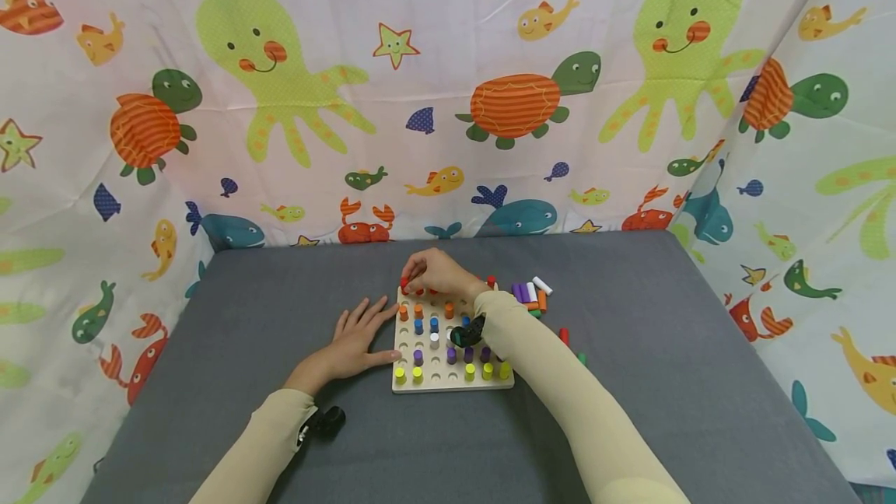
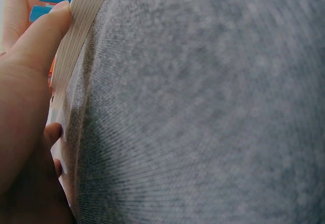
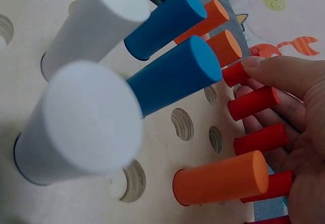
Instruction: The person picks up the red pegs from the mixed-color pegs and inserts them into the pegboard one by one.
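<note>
A wooden pegboard (image 1: pixel 451 389) lies on the table, with coloured pegs standing in rows of holes. At its far left corner my right hand (image 1: pixel 439 271) pinches a red peg (image 3: pixel 235 73) between thumb and fingers, at the end of the red row. Orange pegs (image 1: pixel 449 309), blue pegs (image 1: pixel 434 323), white pegs (image 1: pixel 434 341), purple pegs (image 1: pixel 418 358) and yellow pegs (image 1: pixel 400 375) stand in the nearer rows. My left hand (image 1: pixel 353 346) lies with spread fingers along the left side, its thumb (image 2: pixel 48 28) against the board's edge. My right forearm hides part of the board.
Beyond the board's right side lies a group of loose pegs, including purple pegs (image 1: pixel 521 292), a white peg (image 1: pixel 542 285) and an orange peg (image 1: pixel 542 301). Nearer are a loose red peg (image 1: pixel 564 335) and a green peg (image 1: pixel 582 358). A sea-animal curtain (image 1: pixel 434 162) surrounds the grey table (image 1: pixel 336 457).
</note>
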Action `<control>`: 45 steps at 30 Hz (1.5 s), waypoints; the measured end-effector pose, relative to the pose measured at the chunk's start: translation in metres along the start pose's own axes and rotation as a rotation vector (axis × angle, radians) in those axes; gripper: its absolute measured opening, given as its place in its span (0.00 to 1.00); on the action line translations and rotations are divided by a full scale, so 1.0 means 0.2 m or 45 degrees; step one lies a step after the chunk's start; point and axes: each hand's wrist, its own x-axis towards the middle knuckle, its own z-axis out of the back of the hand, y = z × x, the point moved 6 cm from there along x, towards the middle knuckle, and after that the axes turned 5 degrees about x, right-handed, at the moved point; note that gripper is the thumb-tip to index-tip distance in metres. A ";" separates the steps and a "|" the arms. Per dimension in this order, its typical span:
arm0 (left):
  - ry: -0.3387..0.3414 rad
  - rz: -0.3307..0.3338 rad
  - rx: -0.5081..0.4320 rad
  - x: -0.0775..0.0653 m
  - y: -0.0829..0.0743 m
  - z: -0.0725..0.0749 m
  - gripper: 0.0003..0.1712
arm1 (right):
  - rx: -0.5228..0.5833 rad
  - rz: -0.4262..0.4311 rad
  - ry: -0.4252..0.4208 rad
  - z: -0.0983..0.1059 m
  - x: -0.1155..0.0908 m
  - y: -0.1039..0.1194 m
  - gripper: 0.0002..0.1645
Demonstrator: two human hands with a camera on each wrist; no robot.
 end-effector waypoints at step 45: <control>0.085 0.073 0.040 0.00 -0.01 0.00 0.52 | 0.098 0.149 -0.017 0.23 -0.24 0.21 0.17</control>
